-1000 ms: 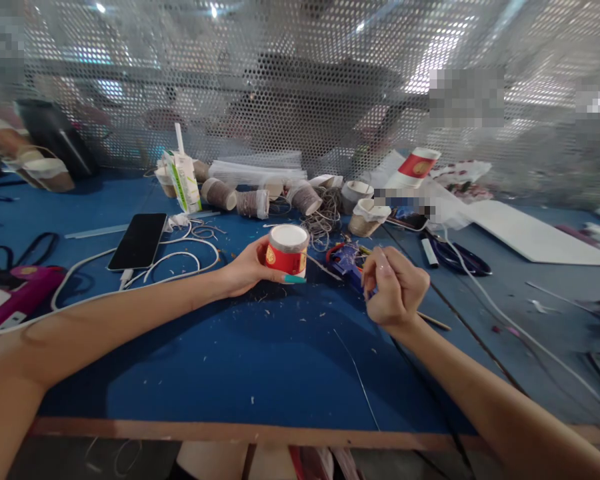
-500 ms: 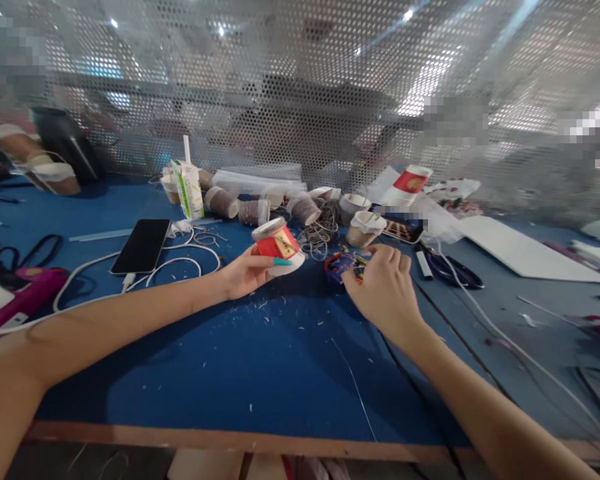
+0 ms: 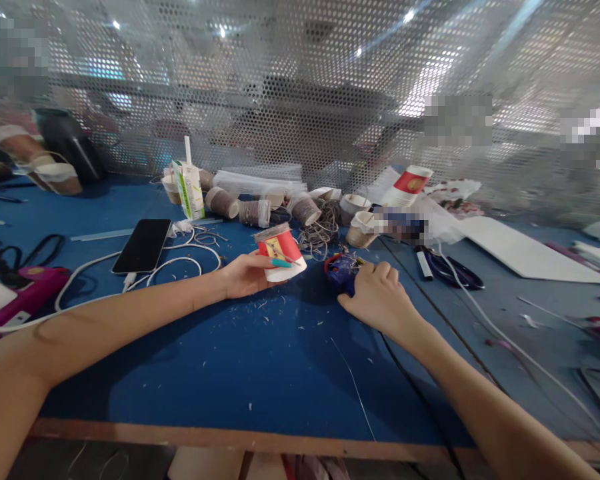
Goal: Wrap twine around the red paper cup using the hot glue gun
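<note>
Running from near the right hand (image 3: 383, 297) toward the table (image 3: 205, 380) edge, a black cord (image 3: 413, 385) could be snagged if the forearm were drawn back low. Fingers of the right hand are seen half curled over the rear of a blue tool (image 3: 336, 272); whether it is gripped firmly cannot be told, so a slip is judged possible. In the partly closed left hand (image 3: 245, 275), a red-and-white cup (image 3: 286, 248) is held tilted, left of the tool, thumb laid across its side; denting could be caused by too hard a squeeze, dropping by too slack a hold. Beyond, a twine tangle (image 3: 323, 233) is noted, by which the cup could be caught. Alongside, a pale-rimmed cup (image 3: 361, 230) could be toppled by a wide reach
</note>
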{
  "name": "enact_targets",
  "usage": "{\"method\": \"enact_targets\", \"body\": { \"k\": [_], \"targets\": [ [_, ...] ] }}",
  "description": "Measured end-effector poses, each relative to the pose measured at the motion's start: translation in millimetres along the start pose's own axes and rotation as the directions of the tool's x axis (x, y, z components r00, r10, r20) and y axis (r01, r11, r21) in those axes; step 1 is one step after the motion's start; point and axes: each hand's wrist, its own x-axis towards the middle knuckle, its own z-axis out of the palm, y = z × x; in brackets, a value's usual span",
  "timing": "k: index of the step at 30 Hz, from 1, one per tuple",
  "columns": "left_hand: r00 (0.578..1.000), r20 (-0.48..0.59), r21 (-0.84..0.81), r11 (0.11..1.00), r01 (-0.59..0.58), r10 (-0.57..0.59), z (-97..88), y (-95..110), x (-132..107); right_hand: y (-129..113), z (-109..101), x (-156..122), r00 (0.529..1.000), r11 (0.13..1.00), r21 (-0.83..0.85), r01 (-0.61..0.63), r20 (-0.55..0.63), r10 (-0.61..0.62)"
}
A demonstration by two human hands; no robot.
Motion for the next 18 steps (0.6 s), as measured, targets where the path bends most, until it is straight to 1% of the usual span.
{"method": "enact_targets", "body": {
  "k": [3,5,6,8,10,11,12,14,15,16,18],
  "targets": [
    [0.999,-0.016,0.067,0.997,-0.046,0.047,0.9,-2,1,-3,2,1,0.994,0.999,0.008,-0.037,-0.102,0.038],
    [0.997,-0.046,0.096,0.994,-0.058,0.063,1.9,-3,2,0,2,3,0.973,0.998,0.041,-0.038,-0.224,0.047],
    [0.996,-0.065,0.104,0.993,-0.057,0.065,2.8,-3,2,3,2,4,0.953,0.997,0.07,-0.025,-0.301,0.045],
    [0.993,-0.102,0.112,0.992,-0.053,0.064,5.6,-3,2,9,3,5,0.894,0.986,0.159,0.043,-0.447,0.033],
    [0.99,-0.125,0.115,0.992,-0.053,0.067,9.5,-2,2,14,5,4,0.842,0.941,0.292,0.17,-0.539,0.014],
    [0.989,-0.131,0.114,0.992,-0.056,0.071,11.6,-3,1,15,7,3,0.831,0.893,0.373,0.251,-0.557,-0.001],
    [0.988,-0.134,0.113,0.992,-0.061,0.076,13.7,-3,1,15,10,2,0.828,0.824,0.459,0.332,-0.561,-0.021],
    [0.986,-0.137,0.111,0.991,-0.077,0.092,17.5,-4,1,13,15,-2,0.82,0.646,0.596,0.476,-0.566,-0.082],
    [0.985,-0.137,0.112,0.99,-0.086,0.101,19.0,-4,1,11,17,-4,0.804,0.56,0.631,0.537,-0.585,-0.111],
    [0.984,-0.138,0.114,0.989,-0.095,0.11,20.2,-5,1,9,19,-7,0.777,0.49,0.641,0.591,-0.615,-0.133],
    [0.982,-0.144,0.128,0.986,-0.104,0.122,21.3,-7,1,5,18,-12,0.701,0.405,0.596,0.693,-0.688,-0.189]
  ]
}}
